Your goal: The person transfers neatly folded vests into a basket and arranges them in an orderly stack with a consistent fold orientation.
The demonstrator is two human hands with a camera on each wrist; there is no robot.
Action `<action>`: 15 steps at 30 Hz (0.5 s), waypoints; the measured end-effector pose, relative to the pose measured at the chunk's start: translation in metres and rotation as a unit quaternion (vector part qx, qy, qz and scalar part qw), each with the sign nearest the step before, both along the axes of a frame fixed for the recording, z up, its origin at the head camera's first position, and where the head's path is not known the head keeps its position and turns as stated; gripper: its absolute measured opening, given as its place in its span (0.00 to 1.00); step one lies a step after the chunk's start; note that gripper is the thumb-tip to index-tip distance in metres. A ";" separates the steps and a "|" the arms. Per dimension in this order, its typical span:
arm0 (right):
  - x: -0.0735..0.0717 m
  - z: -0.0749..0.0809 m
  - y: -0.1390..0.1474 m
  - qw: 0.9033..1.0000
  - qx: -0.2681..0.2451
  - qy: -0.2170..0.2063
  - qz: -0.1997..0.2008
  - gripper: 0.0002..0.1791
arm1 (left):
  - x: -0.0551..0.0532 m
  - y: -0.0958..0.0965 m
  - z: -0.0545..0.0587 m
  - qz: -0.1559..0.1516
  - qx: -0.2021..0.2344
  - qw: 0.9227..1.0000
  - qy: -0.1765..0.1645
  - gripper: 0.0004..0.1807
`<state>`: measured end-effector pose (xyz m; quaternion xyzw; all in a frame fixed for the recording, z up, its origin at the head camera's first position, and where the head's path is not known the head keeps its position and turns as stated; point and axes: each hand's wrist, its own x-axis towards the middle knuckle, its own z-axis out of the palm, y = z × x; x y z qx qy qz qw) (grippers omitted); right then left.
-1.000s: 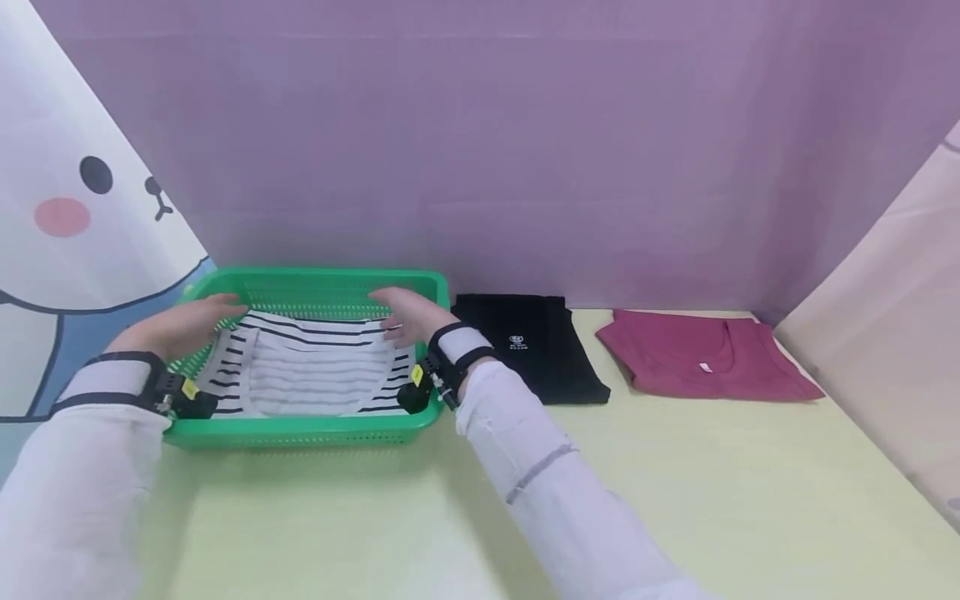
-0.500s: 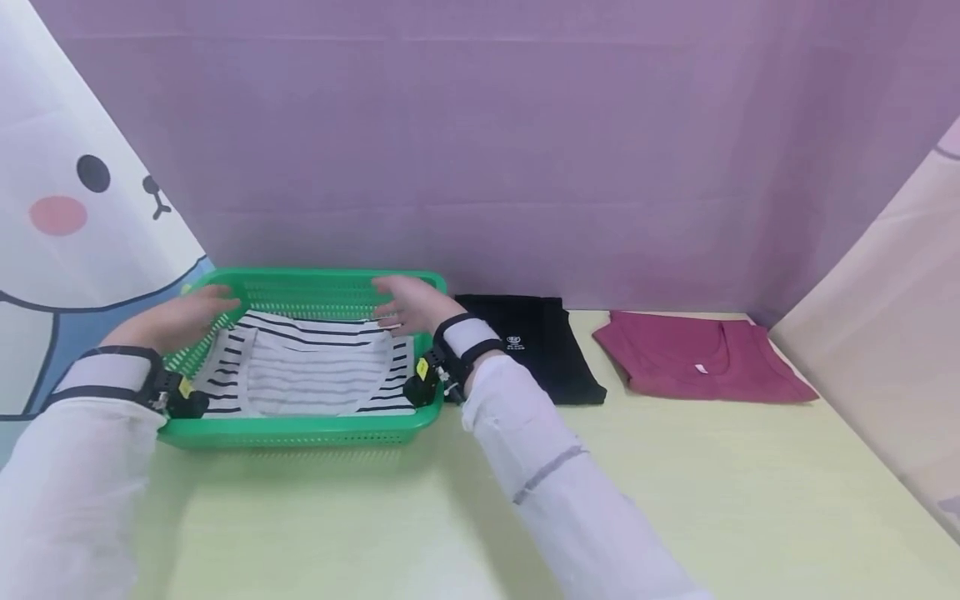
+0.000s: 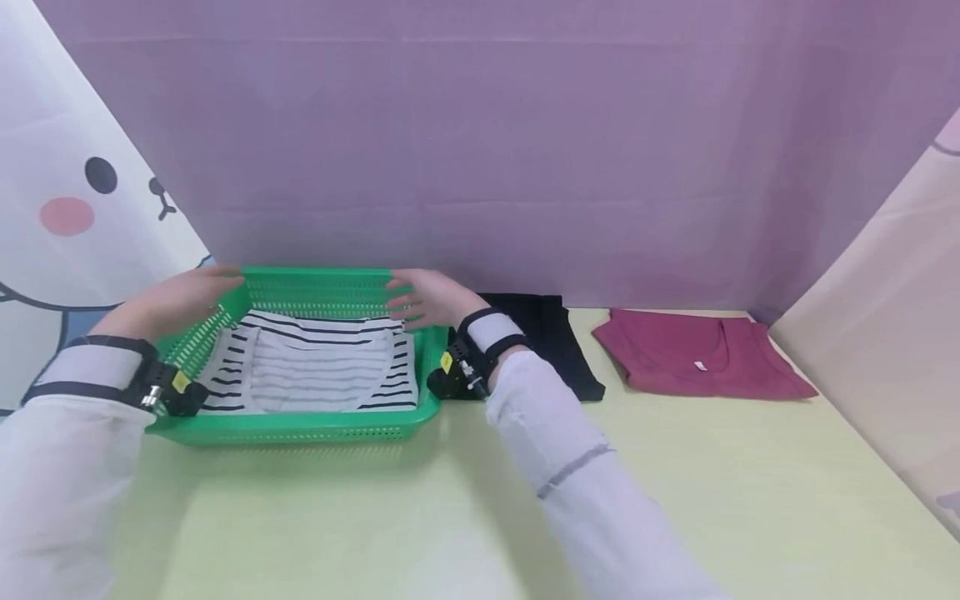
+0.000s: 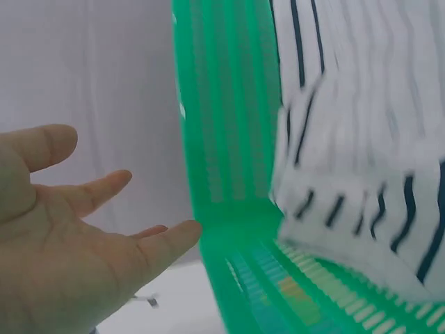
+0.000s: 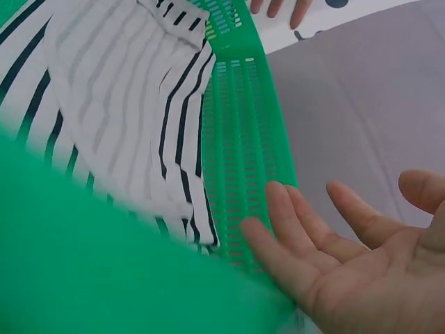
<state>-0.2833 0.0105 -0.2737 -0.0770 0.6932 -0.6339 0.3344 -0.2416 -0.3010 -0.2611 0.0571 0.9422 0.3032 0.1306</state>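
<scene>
A green plastic basket stands at the back left of the table. In it lies a folded white shirt with black stripes. My left hand is over the basket's far left corner; in the left wrist view its spread fingers are right at the rim. At the far right corner is my right hand, with its relaxed fingers overlapping the basket wall in the right wrist view. Neither hand holds anything.
Right of the basket lies a folded black garment, partly hidden by my right wrist. Farther right is a folded maroon top. A purple curtain hangs right behind the pale green table.
Both hands have moved outward and up from inside the basket, the left to the left rim and the right to the right rim. The striped shirt stays in the basket.
</scene>
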 end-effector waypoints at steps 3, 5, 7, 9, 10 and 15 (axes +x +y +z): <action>0.001 0.001 0.009 1.000 -0.003 0.002 -0.007 0.28 | 0.002 0.013 0.004 0.004 0.041 0.999 -0.003 0.38; 0.002 0.000 0.013 1.000 -0.007 0.008 -0.009 0.28 | 0.006 0.023 0.008 0.005 0.058 0.998 -0.002 0.37; 0.003 -0.002 0.017 1.000 -0.012 0.020 -0.005 0.27 | 0.010 0.032 0.010 0.000 0.089 0.996 -0.005 0.36; 0.004 -0.004 0.021 0.999 -0.021 0.033 0.001 0.26 | 0.015 0.042 0.012 0.001 0.113 0.994 -0.003 0.35; 0.004 -0.006 0.022 0.999 -0.027 0.040 0.004 0.26 | 0.017 0.046 0.013 0.001 0.126 0.992 -0.001 0.34; 0.008 -0.016 0.030 0.995 -0.066 0.077 0.018 0.25 | 0.029 0.068 0.017 0.009 0.182 0.983 0.012 0.34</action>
